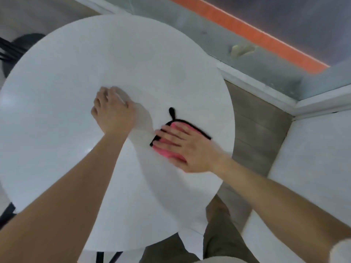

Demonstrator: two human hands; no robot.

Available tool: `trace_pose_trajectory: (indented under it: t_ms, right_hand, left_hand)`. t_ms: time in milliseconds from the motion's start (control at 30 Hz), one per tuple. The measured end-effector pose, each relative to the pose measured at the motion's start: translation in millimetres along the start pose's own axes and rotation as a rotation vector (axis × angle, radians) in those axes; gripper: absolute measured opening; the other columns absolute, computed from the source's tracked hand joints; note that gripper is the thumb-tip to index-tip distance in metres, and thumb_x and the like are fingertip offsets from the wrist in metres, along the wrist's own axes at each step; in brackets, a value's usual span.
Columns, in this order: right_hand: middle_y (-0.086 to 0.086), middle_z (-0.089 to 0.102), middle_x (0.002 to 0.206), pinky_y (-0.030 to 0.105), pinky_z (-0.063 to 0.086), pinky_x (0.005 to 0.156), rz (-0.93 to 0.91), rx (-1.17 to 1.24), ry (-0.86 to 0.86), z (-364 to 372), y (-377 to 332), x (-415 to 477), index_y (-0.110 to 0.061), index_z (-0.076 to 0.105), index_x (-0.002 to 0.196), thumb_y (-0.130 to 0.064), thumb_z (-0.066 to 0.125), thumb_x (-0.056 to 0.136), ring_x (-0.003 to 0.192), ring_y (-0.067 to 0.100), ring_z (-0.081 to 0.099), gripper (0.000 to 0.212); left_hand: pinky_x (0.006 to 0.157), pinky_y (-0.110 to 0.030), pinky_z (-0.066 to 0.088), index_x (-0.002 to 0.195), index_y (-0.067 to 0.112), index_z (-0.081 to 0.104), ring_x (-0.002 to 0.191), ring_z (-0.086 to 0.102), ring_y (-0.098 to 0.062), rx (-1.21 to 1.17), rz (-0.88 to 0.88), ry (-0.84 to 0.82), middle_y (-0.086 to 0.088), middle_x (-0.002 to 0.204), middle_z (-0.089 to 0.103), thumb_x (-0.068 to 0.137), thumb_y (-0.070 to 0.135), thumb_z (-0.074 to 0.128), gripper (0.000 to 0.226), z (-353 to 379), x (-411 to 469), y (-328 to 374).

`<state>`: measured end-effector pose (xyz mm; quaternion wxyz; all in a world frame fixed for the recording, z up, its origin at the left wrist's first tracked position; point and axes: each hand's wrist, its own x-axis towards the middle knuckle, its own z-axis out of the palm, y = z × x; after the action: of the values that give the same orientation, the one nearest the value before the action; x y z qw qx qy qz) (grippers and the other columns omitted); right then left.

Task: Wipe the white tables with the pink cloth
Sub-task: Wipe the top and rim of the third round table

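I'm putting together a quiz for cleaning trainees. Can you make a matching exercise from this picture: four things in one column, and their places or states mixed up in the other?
Things
1. left hand
2. right hand
3. pink cloth
4. black chair

Places or states
A. beyond the left edge of the table
B. lies flat under a hand, towards the table's right edge
C. rests on the bare table, off the fabric
D. fingers spread, pressing down on fabric

Pairs: 1-C, 2-D, 3-B, 4-A
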<state>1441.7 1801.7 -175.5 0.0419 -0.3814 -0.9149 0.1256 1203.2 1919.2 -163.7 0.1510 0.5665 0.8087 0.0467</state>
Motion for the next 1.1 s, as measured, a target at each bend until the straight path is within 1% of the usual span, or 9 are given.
trace_pose_trajectory:
  t_ms: [133, 233, 367, 467, 533, 700, 800, 967, 1100]
  right_hand:
    - [0.008, 0.021, 0.180, 0.052, 0.011, 0.136, 0.575, -0.159, 0.135, -21.6, 99.1, 41.6, -0.022, 0.025, 0.173, -0.048, 0.028, 0.115, 0.168, 0.027, 0.016, 0.063]
    - [0.015, 0.022, 0.179, 0.056, 0.010, 0.135, 0.886, -0.092, 0.256, -12.4, 51.1, 87.0, -0.017, 0.026, 0.172, -0.044, 0.028, 0.113, 0.167, 0.033, 0.017, 0.065]
    - [0.016, 0.021, 0.179, 0.058, 0.010, 0.134, 0.216, 0.005, 0.090, 19.7, -113.4, 81.0, -0.015, 0.030, 0.171, -0.035, 0.037, 0.114, 0.168, 0.033, 0.012, 0.061]
    - [0.008, 0.019, 0.181, 0.055, 0.011, 0.135, -0.177, 0.028, -0.047, 24.4, -117.2, 60.3, -0.021, 0.027, 0.172, -0.039, 0.038, 0.115, 0.169, 0.028, 0.008, 0.061]
    - [0.004, 0.021, 0.180, 0.052, 0.011, 0.136, -0.183, -0.019, -0.045, 17.9, -63.0, 71.0, -0.027, 0.025, 0.173, -0.043, 0.039, 0.114, 0.168, 0.026, 0.013, 0.063]
    - [0.007, 0.018, 0.181, 0.050, 0.007, 0.136, 0.520, -0.147, 0.074, -25.6, 102.1, 118.6, -0.025, 0.021, 0.174, -0.053, 0.023, 0.112, 0.168, 0.026, 0.013, 0.068]
    - [0.014, 0.018, 0.180, 0.056, 0.010, 0.135, 0.639, -0.112, 0.163, -17.7, 52.3, 138.1, -0.019, 0.023, 0.173, -0.045, 0.024, 0.112, 0.167, 0.032, 0.014, 0.067]
    - [0.013, 0.013, 0.181, 0.056, 0.007, 0.134, -0.088, 0.024, -0.059, 25.8, -142.2, 90.8, -0.019, 0.025, 0.173, -0.036, 0.033, 0.114, 0.169, 0.032, 0.003, 0.062]
    - [0.007, 0.029, 0.178, 0.052, 0.015, 0.134, -0.262, 0.038, 0.015, 20.9, -74.7, 100.7, -0.026, 0.038, 0.169, -0.039, 0.043, 0.110, 0.167, 0.027, 0.020, 0.061]
  left_hand:
    - [0.123, -0.054, 0.039, 0.151, 0.016, 0.054, 0.152, 0.040, -0.033, -0.134, 0.146, -0.112, -0.008, 0.162, 0.047, 0.100, 0.031, 0.069, 0.056, -35.7, -22.3, -50.5]
    - [0.125, -0.056, 0.036, 0.154, 0.020, 0.051, 0.155, 0.037, -0.033, -0.099, 0.070, -0.136, -0.008, 0.165, 0.045, 0.092, 0.035, 0.081, 0.071, -51.6, -50.8, -92.0]
    - [0.124, -0.058, 0.037, 0.163, 0.025, 0.039, 0.158, 0.030, -0.032, -0.066, -0.057, -0.280, -0.002, 0.170, 0.033, 0.070, 0.048, 0.098, 0.112, -69.4, -83.3, -131.7]
    - [0.127, -0.059, 0.032, 0.169, 0.033, 0.019, 0.165, 0.013, -0.029, 0.029, -0.082, -0.397, -0.001, 0.178, 0.011, 0.053, 0.061, 0.102, 0.146, -72.0, -107.1, -145.6]
    - [0.130, -0.059, 0.026, 0.171, 0.038, 0.005, 0.168, 0.001, -0.029, 0.103, -0.078, -0.416, -0.003, 0.181, -0.004, 0.046, 0.065, 0.104, 0.161, -67.7, -117.1, -147.5]
    - [0.126, -0.060, 0.034, 0.170, 0.038, -0.002, 0.169, -0.001, -0.030, 0.174, -0.057, -0.340, -0.006, 0.181, -0.007, 0.036, 0.078, 0.099, 0.172, -59.4, -124.7, -144.8]
    - [0.125, -0.059, 0.036, 0.170, 0.040, -0.004, 0.169, -0.001, -0.027, 0.200, -0.069, -0.341, -0.003, 0.182, -0.007, 0.035, 0.080, 0.098, 0.173, -64.0, -125.3, -143.9]
    - [0.123, -0.059, 0.038, 0.172, 0.039, -0.004, 0.169, -0.002, -0.026, 0.229, -0.071, -0.352, -0.003, 0.182, -0.009, 0.037, 0.084, 0.094, 0.173, -67.7, -125.8, -139.2]
    - [0.122, -0.057, 0.041, 0.171, 0.039, -0.005, 0.169, -0.004, -0.024, 0.252, -0.086, -0.365, -0.002, 0.182, -0.011, 0.036, 0.081, 0.096, 0.175, -67.8, -123.3, -132.8]
